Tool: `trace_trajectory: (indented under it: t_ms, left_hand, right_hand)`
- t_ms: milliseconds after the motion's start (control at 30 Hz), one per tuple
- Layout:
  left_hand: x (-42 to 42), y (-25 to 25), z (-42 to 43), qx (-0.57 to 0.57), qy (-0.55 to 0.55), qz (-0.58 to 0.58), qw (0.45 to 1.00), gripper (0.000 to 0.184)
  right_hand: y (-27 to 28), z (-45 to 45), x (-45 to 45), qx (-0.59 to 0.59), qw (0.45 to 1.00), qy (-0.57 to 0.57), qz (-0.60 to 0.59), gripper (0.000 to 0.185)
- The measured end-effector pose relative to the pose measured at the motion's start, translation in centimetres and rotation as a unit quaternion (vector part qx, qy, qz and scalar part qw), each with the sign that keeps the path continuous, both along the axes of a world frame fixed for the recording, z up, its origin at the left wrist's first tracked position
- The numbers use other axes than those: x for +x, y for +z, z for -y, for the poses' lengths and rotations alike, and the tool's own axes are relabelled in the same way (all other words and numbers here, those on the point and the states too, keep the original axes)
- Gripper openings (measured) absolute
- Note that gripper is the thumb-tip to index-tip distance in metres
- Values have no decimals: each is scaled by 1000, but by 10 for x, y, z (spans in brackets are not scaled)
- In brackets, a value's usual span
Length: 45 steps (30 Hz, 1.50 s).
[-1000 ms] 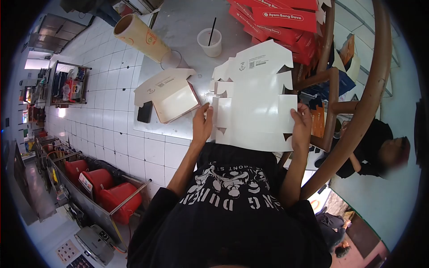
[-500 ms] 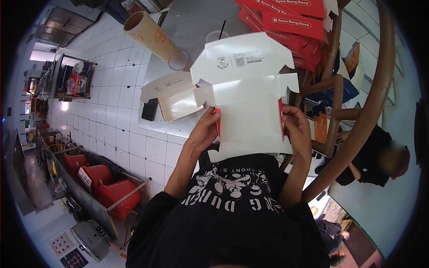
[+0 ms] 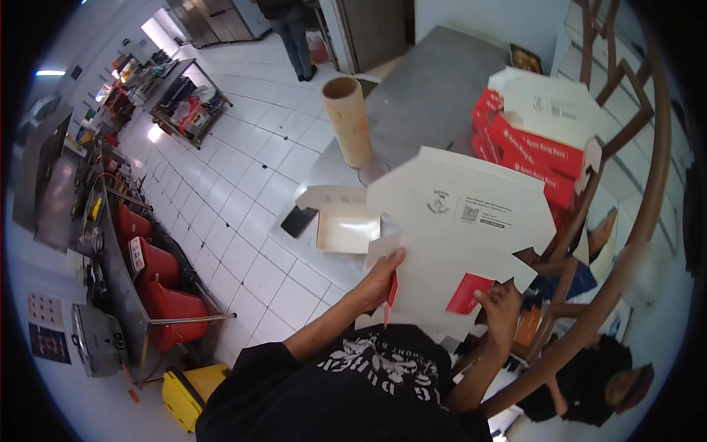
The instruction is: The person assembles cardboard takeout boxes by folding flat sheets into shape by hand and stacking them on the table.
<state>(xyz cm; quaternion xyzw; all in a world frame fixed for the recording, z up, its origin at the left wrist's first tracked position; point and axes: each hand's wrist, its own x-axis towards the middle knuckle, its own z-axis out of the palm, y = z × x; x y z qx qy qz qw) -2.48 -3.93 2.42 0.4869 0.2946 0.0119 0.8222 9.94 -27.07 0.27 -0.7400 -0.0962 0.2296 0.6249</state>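
A white cardboard box blank (image 3: 471, 214) with a printed logo and QR code is tilted up in front of my body. My left hand (image 3: 379, 281) grips its left side, where a red outer face shows at the folded flap. On the right, my right hand (image 3: 501, 313) has its fingers on a folded-in red flap (image 3: 469, 292). Beyond my left hand an open box (image 3: 347, 227) rests on the metal table (image 3: 420, 96), beside a black phone (image 3: 299, 220).
A tall cardboard tube (image 3: 347, 121) stands on the table. Stacked red boxes (image 3: 530, 144) lie at the right, near brown metal bars (image 3: 652, 169). One person (image 3: 291, 37) stands at the back; another (image 3: 582, 383) is at the lower right. Red buckets (image 3: 173, 309) line the left.
The view has swung up and left. The blank's side flaps have been folded inward, the right one now lying flatter with its red face showing, and its logo end is raised nearer the camera.
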Motion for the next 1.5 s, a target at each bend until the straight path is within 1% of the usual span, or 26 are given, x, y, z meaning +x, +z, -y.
trace_trajectory:
  t_ms: [33, 100, 133, 167, 233, 300, 367, 400, 433, 500, 567, 600, 667, 700, 767, 833, 867, 900, 933, 967, 1033, 1067, 1133, 1233, 1433, 1500]
  left_hand:
    - [2, -4, 1, -177, 60, 89, 978, 42]
    - [4, 4, 2, -138, 78, 97, 983, 42]
    - [5, 7, 1, -107, 93, 96, 985, 41]
    - [6, 7, -3, -102, 101, 100, 985, 41]
    - [6, 6, -12, -133, 174, 126, 968, 40]
    - [7, 13, -18, -129, 197, 146, 961, 40]
    - [10, 24, -19, -119, 231, 162, 952, 40]
    - [12, 23, -18, -75, 244, 163, 953, 40]
    - [14, 20, -16, -33, 254, 163, 953, 40]
    - [15, 32, -6, 77, 249, 162, 952, 31]
    - [5, 40, -5, 206, 175, 128, 954, 27]
    - [3, 43, -2, 205, 174, 127, 955, 27]
    - [2, 46, 5, 320, 21, 74, 944, 26]
    - [2, 42, 8, 312, 14, 75, 947, 26]
    - [6, 29, 12, 498, 31, 120, 858, 28]
    - [9, 23, 16, 368, 182, 125, 903, 29]
    - [14, 12, 8, 253, 247, 141, 925, 25]
    - [18, 2, -3, 134, 310, 146, 930, 25]
    - [20, 26, -5, 56, 334, 169, 926, 29]
    - [26, 45, -3, 20, 372, 213, 903, 29]
    - [26, 48, -4, 4, 354, 225, 908, 31]
    - [26, 51, -2, 8, 357, 220, 908, 32]
    - [28, 55, 4, 10, 358, 216, 908, 34]
    - [28, 52, 8, 29, 346, 231, 909, 34]
    - [27, 64, 14, 53, 334, 205, 918, 39]
    - [23, 60, 13, 21, 286, 223, 932, 42]
  right_hand:
    - [10, -6, 1, 8, 1000, 8, 10, 52]
    - [31, -14, -5, 84, 993, -78, 38, 48]
    - [28, -13, -1, 65, 983, -86, 146, 47]
    - [26, -14, 0, 71, 983, -78, 148, 47]
    - [24, -16, -2, -16, 902, -287, 321, 47]
    - [21, -27, -11, -58, 887, -317, 330, 52]
    - [29, -47, -29, 137, 949, -269, 88, 57]
    - [42, -49, -38, 124, 967, -204, -83, 61]
    - [33, -52, -42, 128, 970, -190, -86, 61]
    - [10, -52, -48, 122, 984, -37, -127, 56]
    - [24, -59, -51, 97, 990, -41, -97, 54]
    - [30, -63, -51, 73, 994, -49, -63, 53]
    - [29, -64, -49, 51, 996, -49, -54, 54]
    - [28, -61, -49, 29, 997, -51, -46, 55]
    - [30, -61, -43, 123, 987, 15, -100, 66]
    - [45, -69, -49, 223, 970, -11, -92, 74]
    - [45, -70, -51, 278, 957, -29, -82, 84]
    - [44, -68, -50, 291, 956, -6, -17, 91]
    - [49, -71, -51, 269, 962, -11, 43, 96]
    - [51, -73, -54, 249, 964, -9, 96, 85]
    - [50, -67, -49, 52, 938, 78, 334, 67]
    - [54, -67, -50, 45, 940, 67, 332, 67]
    - [67, -72, -54, -8, 915, 85, 394, 48]
    - [61, -70, -48, -23, 909, 76, 409, 49]
    - [61, -78, -51, 6, 959, 15, 282, 44]
    - [67, -83, -51, -91, 868, 3, 488, 43]
